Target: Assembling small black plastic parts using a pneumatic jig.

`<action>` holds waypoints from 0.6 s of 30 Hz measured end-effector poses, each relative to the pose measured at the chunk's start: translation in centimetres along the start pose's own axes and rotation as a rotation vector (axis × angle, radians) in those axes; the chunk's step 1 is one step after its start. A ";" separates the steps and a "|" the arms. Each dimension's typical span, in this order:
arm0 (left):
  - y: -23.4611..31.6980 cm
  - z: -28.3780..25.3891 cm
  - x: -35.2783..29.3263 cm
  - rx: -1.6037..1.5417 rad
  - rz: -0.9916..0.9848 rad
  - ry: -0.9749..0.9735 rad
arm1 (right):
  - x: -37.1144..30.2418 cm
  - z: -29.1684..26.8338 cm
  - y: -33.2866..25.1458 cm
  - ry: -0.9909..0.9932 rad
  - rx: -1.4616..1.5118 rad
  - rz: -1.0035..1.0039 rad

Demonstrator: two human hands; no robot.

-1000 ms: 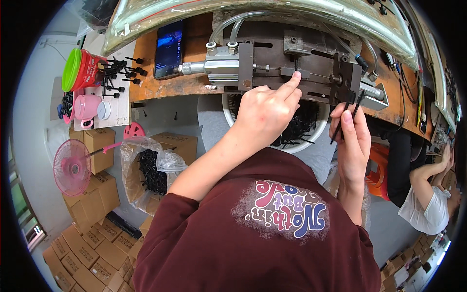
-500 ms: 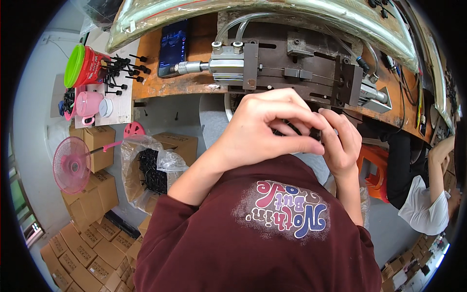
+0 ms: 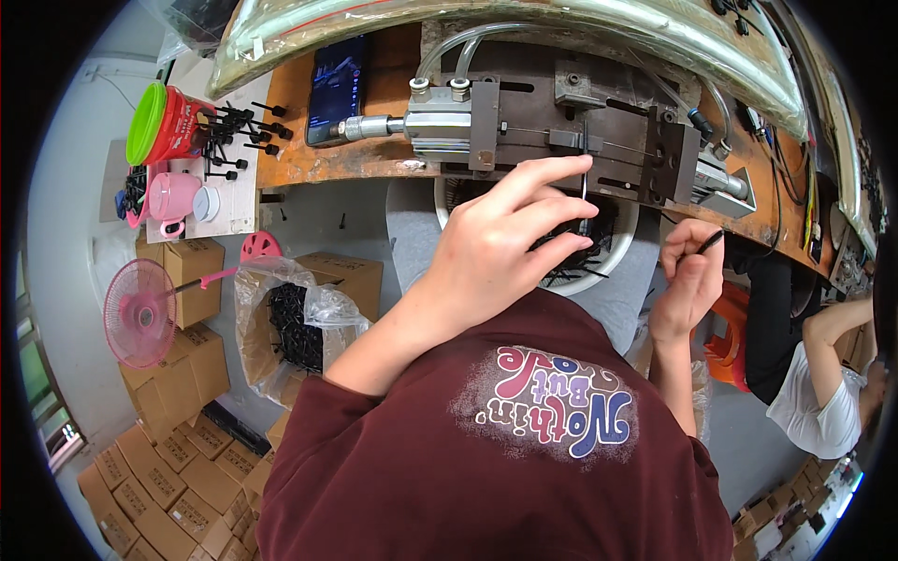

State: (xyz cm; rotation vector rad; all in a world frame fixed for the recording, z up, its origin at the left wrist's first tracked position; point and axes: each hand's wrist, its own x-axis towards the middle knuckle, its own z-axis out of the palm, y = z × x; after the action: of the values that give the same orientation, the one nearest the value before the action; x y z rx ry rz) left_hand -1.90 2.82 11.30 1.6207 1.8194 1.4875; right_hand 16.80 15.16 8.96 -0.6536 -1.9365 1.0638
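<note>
My left hand (image 3: 496,229) reaches over the bench's near edge, fingers closed on a thin dark rod (image 3: 586,187). The rod's far end lies at the small metal block (image 3: 567,139) in the middle of a dark steel fixture (image 3: 524,154). To the right and apart from it, my right hand (image 3: 686,285) is closed with a small black stick-like piece (image 3: 712,241) between its fingers. Under my left fingers, in my lap, rests a white-rimmed basin (image 3: 629,245) full of black parts, partly hidden by that hand.
Air cylinders (image 3: 440,122) with clear hoses flank the fixture. A phone (image 3: 334,89) lies left of it; further left are a red bucket (image 3: 178,131), black parts and a pink cup (image 3: 171,198). A pink fan (image 3: 140,313) and cartons stand left. Another person (image 3: 818,397) sits at right.
My hands were together in front of the fixture and have separated. The left now holds the rod at the block, the right has moved right with a black piece. The basin has come into sight.
</note>
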 end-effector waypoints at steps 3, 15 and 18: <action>-0.6 0.4 0.0 0.067 0.061 0.036 | -0.3 0.5 0.1 0.022 0.143 0.098; -1.8 1.5 -0.8 0.416 0.121 0.050 | 0.1 1.4 -0.7 0.074 0.248 0.173; -1.8 1.8 -0.8 0.414 0.132 0.047 | 0.1 1.4 -0.6 0.077 0.313 0.228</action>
State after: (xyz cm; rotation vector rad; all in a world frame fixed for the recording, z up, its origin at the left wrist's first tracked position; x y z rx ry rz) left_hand -1.34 3.29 8.74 1.9381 2.1960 1.2645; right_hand 15.57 14.27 9.09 -0.7363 -1.6100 1.4264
